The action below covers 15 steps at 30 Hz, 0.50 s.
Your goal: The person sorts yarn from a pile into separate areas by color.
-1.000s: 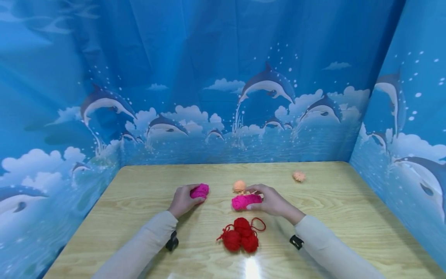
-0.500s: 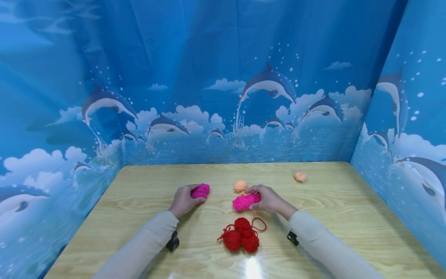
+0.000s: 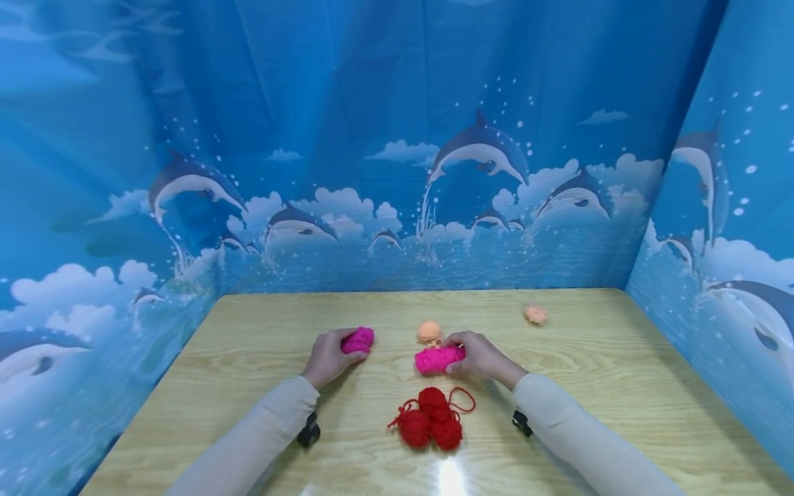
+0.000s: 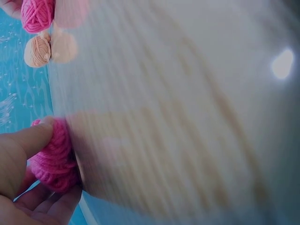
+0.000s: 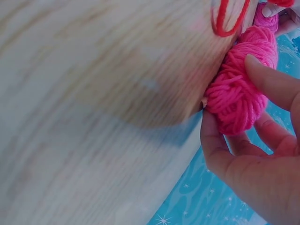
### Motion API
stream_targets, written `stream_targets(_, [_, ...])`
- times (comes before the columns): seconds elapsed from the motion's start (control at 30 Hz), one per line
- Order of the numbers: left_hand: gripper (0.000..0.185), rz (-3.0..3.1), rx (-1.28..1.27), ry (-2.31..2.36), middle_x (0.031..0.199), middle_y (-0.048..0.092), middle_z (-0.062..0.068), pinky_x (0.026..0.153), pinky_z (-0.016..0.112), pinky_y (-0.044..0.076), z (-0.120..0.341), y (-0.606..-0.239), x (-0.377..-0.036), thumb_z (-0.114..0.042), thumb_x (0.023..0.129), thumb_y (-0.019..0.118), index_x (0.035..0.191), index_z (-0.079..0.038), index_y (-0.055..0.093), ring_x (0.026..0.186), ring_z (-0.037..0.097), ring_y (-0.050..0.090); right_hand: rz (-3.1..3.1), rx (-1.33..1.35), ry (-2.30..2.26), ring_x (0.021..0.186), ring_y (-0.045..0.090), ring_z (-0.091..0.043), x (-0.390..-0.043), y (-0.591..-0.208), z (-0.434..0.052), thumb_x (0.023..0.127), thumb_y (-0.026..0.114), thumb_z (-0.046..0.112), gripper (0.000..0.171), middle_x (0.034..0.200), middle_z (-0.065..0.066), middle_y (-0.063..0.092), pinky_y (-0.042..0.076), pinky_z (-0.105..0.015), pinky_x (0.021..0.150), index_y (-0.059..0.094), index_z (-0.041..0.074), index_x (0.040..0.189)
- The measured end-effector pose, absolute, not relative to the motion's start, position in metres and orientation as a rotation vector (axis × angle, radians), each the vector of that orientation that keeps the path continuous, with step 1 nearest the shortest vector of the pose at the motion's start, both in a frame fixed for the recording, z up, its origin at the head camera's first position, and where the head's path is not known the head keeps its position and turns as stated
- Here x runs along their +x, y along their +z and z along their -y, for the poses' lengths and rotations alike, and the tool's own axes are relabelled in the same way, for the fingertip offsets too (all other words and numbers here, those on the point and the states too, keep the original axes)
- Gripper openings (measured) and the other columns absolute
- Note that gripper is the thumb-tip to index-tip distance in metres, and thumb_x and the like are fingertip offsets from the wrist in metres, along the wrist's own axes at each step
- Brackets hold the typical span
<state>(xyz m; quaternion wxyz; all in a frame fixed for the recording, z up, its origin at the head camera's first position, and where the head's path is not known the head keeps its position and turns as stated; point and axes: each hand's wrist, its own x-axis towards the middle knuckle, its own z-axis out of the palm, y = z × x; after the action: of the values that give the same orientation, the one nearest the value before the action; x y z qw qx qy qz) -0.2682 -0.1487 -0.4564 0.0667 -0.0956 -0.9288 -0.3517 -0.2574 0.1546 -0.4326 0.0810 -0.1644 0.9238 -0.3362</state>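
Note:
On the left of the table, my left hand (image 3: 329,357) grips a magenta ball of yarn (image 3: 358,340), thumb on one side and fingers on the other, as the left wrist view shows of the yarn (image 4: 55,157). My right hand (image 3: 480,357) holds a longer hot-pink skein of yarn (image 3: 439,359) at its right end. In the right wrist view the thumb lies across the pink skein (image 5: 246,82) and the fingers curl beneath it. Both yarns appear to touch the tabletop. Just behind the pink skein sits a peach ball of yarn (image 3: 429,332).
Nearer the front edge, several red balls of yarn (image 3: 431,420) lie clustered, with a loose loop of strand to their right. A small peach clump of yarn (image 3: 535,315) lies at the back right. Dolphin-printed blue curtains (image 3: 384,172) stand behind and beside the wooden table (image 3: 260,337).
My right hand and forearm have shifted slightly, with the grip on the pink skein kept. The left hand still holds its magenta ball in place. The whole view has drifted a little.

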Motion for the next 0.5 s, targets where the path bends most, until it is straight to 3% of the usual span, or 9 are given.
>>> stream_targets(0.5, [0.052,2.796,-0.293,-1.039,0.118,0.066,0.017,0.088,0.043,0.051,0.1488,-0.4584,-0.2677,-0.019,0.079,0.080,0.124,0.000,0.063,0.107,0.031,0.062,-2.788,-0.505,-0.990,0.094,0.060,-0.020,-0.2588,-0.4351,-0.1542,0.077,0.079,0.006,0.031,0.104,-0.005,0.068,0.050,-0.037,0.081,0.070,0.005,0.107])
